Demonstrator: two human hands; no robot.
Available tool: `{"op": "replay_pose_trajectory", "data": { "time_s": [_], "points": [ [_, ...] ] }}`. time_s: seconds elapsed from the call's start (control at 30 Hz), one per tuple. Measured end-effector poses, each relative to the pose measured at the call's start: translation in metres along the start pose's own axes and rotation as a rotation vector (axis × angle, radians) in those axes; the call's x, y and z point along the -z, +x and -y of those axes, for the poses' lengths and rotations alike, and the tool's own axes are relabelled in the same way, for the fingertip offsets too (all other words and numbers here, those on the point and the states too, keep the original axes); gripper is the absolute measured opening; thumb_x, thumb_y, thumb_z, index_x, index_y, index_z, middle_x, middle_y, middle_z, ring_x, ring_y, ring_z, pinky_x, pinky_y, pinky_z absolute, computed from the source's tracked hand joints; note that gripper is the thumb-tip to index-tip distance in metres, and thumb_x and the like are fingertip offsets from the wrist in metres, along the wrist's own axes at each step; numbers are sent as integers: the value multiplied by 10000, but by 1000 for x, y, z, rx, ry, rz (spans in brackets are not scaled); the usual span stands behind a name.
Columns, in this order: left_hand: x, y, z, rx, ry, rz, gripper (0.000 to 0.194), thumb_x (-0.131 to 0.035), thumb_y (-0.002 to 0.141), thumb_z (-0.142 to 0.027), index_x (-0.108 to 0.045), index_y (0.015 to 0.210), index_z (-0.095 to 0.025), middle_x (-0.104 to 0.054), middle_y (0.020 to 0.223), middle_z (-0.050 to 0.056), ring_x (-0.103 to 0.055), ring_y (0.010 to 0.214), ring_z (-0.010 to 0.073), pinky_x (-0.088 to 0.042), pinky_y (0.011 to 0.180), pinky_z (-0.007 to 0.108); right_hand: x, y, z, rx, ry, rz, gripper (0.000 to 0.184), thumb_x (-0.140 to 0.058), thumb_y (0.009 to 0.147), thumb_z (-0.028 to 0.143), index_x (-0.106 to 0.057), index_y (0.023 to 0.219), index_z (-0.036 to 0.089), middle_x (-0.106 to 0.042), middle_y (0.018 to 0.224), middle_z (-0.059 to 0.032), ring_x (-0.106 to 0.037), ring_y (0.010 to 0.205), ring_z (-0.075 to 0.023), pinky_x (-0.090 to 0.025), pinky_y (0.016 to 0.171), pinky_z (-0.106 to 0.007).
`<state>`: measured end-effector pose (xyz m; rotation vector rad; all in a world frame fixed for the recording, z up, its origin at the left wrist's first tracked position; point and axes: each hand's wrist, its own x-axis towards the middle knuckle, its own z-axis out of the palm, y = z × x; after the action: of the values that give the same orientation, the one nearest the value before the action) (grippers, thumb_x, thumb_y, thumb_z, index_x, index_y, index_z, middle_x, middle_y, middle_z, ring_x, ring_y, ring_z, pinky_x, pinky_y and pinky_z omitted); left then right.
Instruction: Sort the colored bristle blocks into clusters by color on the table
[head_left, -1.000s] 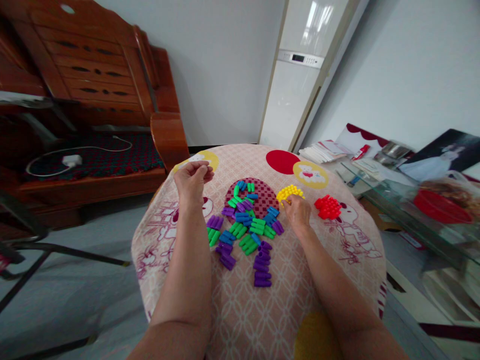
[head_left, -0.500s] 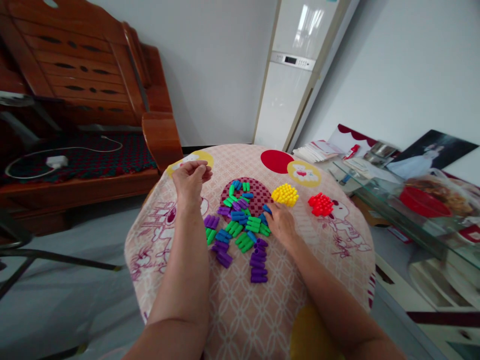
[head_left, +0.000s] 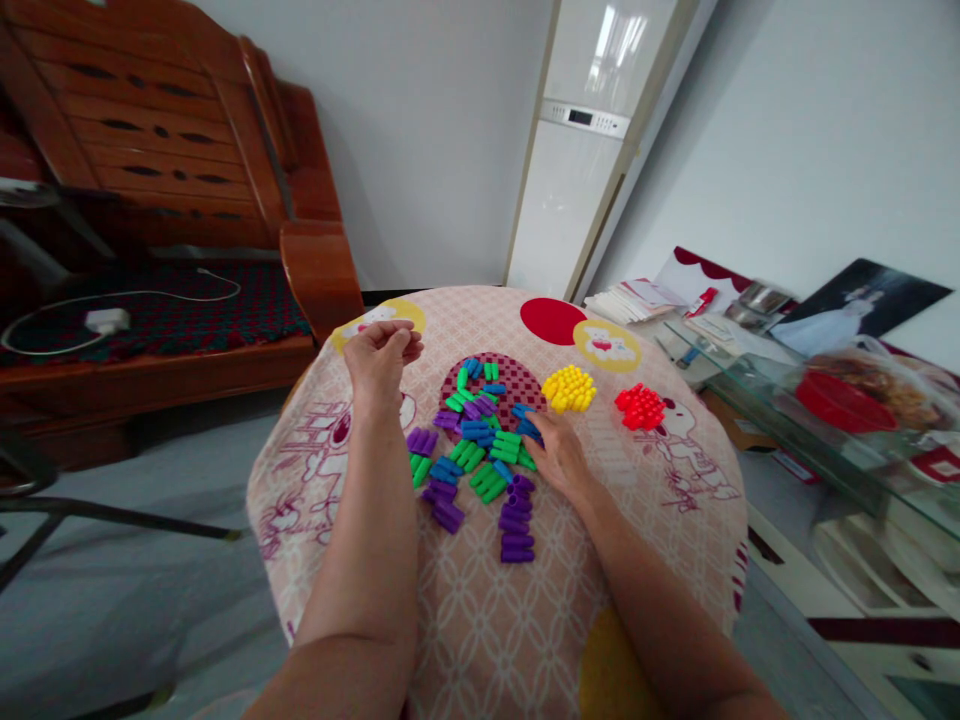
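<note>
Head view: I watched the right hand (head_left: 556, 447) shift from yellow pieces (head_left: 570, 390) to blue pieces (head_left: 523, 411), work moving there (grip? couldn't tell); left hand (head_left: 377, 365) hovered, fingertips pressed together.

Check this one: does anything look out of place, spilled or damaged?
Nothing looks spilled or broken. The blue, green and purple pieces lie at mixed angles, unlike the tightly bunched yellow pile and red pile. Slightly untidy: a white adapter and loosely curved cable left on the patterned bench cover.
</note>
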<state>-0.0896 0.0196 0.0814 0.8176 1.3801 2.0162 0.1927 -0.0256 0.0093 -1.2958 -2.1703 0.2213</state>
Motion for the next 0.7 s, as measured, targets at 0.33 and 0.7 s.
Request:
{"op": "replay_pose_trajectory", "data": {
  "time_s": [0.33, 0.7],
  "points": [
    [-6, -7, -7, 32, 18, 79, 169, -649, 680, -218, -693, 817, -129, -693, 693, 31, -644, 581, 108, -586, 629, 255, 18, -4, -2, -288, 455, -23, 231, -681, 699, 246, -760, 909, 192, -738, 814, -23, -666, 747, -191, -537, 752, -321],
    [-7, -14, -15, 3, 31, 102, 170, -671, 676, -253, -688, 809, -149, -699, 700, 25, -643, 583, 106, -585, 620, 245, 75, -20, -49, -542, 705, -424, 333, -705, 626, 356, -680, 899, 167, -713, 759, -31, -681, 676, -203, -590, 607, -346]
  ]
}}
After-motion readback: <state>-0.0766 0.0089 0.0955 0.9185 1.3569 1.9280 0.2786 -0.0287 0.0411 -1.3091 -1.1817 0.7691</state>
